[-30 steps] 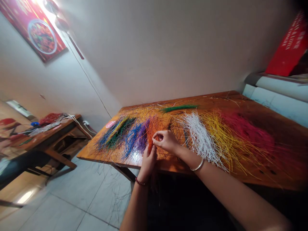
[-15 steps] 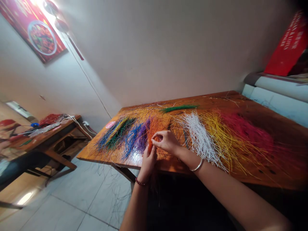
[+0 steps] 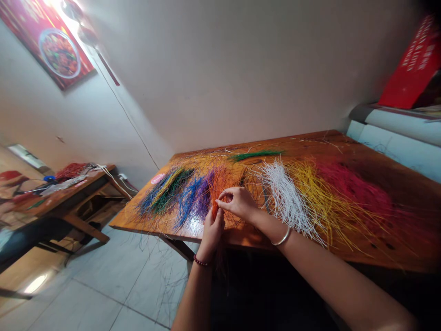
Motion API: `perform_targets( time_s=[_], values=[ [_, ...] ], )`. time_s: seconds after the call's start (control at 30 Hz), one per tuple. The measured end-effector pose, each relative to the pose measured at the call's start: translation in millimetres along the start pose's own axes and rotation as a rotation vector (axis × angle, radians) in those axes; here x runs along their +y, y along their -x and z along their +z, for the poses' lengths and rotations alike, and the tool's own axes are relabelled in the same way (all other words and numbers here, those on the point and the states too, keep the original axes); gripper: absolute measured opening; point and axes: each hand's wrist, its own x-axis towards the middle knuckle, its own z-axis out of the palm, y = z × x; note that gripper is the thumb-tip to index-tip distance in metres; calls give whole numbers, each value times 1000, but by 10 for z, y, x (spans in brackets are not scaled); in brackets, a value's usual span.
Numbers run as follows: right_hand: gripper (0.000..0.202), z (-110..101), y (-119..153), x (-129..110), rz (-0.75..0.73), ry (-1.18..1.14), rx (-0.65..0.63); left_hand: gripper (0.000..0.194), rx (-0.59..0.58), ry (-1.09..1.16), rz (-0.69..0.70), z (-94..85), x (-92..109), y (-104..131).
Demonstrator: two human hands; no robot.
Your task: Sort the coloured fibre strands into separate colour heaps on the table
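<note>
My left hand (image 3: 212, 227) is closed round a bundle of orange strands (image 3: 220, 183) near the front edge of the wooden table. The bundle fans out above the fist, and some thin dark strands hang below it. Right beside it, my right hand (image 3: 237, 202) pinches with thumb and forefinger at the bundle, but what lies between the fingertips is too small to make out. Purple strands (image 3: 206, 188) and blue strands (image 3: 188, 202) lie just left of my hands. To their right is a pile of white strands (image 3: 287, 197).
On the wooden table (image 3: 320, 142) also lie yellow strands (image 3: 322, 197), red strands (image 3: 354, 188), a green bundle (image 3: 258, 155) and a mixed blue-green pile (image 3: 165, 191). At the left, a person sits by another table (image 3: 65, 193). A white machine-like box (image 3: 396, 138) stands at right.
My hands stay in nearly the same place at the orange bundle. The fanned orange strands have shifted slightly to the left.
</note>
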Motion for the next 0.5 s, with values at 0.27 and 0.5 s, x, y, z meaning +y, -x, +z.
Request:
perform_targets(
  time_s=[0.27, 0.5],
  values=[
    [13, 19, -16, 8, 44, -48, -12, 45, 14, -28, 3, 3, 0, 7],
    [12, 28, 1, 3, 55, -85, 7, 46, 3, -3, 4, -22, -33, -9]
  ],
)
